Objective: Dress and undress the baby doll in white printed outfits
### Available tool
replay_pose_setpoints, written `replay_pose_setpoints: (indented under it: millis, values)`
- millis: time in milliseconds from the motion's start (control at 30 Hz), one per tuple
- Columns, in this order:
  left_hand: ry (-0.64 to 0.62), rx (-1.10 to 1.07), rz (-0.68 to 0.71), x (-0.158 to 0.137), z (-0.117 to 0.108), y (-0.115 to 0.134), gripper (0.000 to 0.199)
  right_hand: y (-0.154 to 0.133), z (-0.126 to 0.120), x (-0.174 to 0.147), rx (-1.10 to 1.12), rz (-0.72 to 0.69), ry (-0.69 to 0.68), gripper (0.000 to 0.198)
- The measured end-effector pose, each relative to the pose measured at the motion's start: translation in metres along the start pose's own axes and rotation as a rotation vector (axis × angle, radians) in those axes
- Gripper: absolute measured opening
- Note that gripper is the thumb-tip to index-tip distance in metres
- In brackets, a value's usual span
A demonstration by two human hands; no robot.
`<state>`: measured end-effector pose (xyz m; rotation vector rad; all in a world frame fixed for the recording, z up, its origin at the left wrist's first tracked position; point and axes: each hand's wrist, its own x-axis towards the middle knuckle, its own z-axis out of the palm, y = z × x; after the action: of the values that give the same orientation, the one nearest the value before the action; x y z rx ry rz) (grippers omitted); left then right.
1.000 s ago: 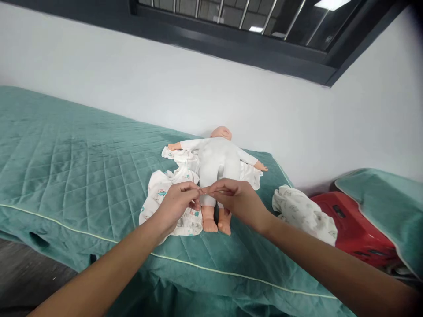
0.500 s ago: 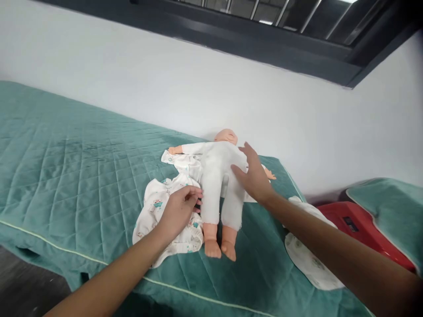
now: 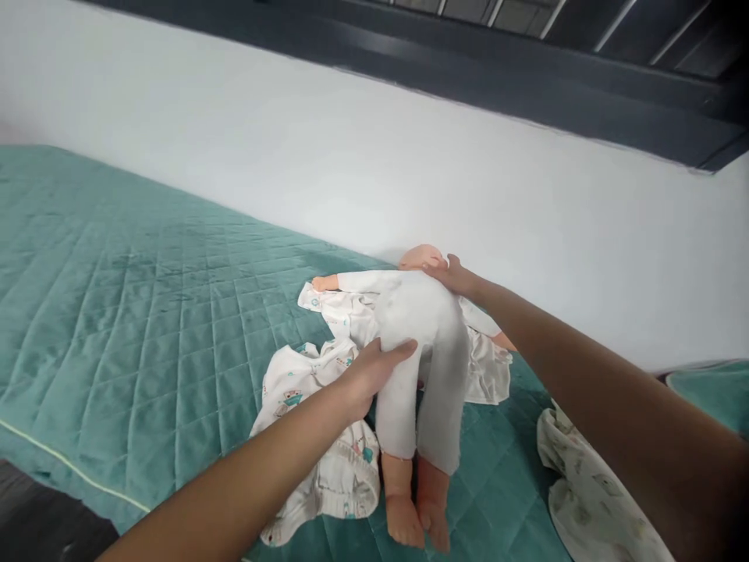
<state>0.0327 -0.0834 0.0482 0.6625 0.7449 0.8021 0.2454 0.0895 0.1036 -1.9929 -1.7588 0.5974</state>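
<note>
A baby doll [image 3: 413, 308] in white cloth lies on its back, its head toward the wall and its bare feet toward me. My left hand [image 3: 374, 368] is closed around the doll's thigh on the left, thumb on top and fingers hidden beneath. At the doll's neck and shoulder, my right hand [image 3: 453, 275] holds on, with its fingers partly hidden. Spread out under the doll is a white printed baby shirt [image 3: 490, 375]. White printed baby pants [image 3: 351, 476] lie beside its legs, partly behind my left forearm.
The bed has a green quilted cover [image 3: 175, 312], with its piped edge at the lower left. A white wall [image 3: 328, 156] rises behind, under a dark window frame [image 3: 468, 78]. A white printed cloth [image 3: 602, 492] lies at the lower right.
My left hand has moved from beside the leg onto the doll's thigh. My right hand has gone from the hip up to the neck. The doll's legs appear raised and closer together.
</note>
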Motion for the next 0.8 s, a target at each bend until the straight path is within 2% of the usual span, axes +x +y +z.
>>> replay_pose_setpoints:
  millis: [100, 200, 333, 467, 633, 800]
  values:
    - [-0.046, -0.029, 0.026, 0.0, 0.002, 0.006, 0.062, -0.008, -0.006, -0.01, 0.018, 0.078, -0.062, 0.106]
    - [-0.083, 0.011, 0.002, -0.015, 0.005, 0.018, 0.063, -0.016, -0.014, -0.028, 0.114, 0.149, -0.119, 0.119]
    - [-0.137, 0.062, -0.016, -0.043, 0.002, 0.034, 0.067, -0.033, -0.026, -0.054, 0.181, 0.18, -0.124, 0.123]
    - [-0.136, 0.099, 0.016, -0.073, -0.009, 0.043, 0.072, -0.057, -0.03, -0.076, 0.141, 0.132, -0.107, 0.119]
    - [-0.093, 0.123, 0.106, -0.104, -0.044, 0.057, 0.059, -0.099, -0.005, -0.089, 0.096, -0.004, -0.133, 0.106]
    - [0.005, 0.21, 0.155, -0.114, -0.106, 0.08, 0.053, -0.152, 0.048, -0.074, 0.09, -0.084, -0.164, 0.102]
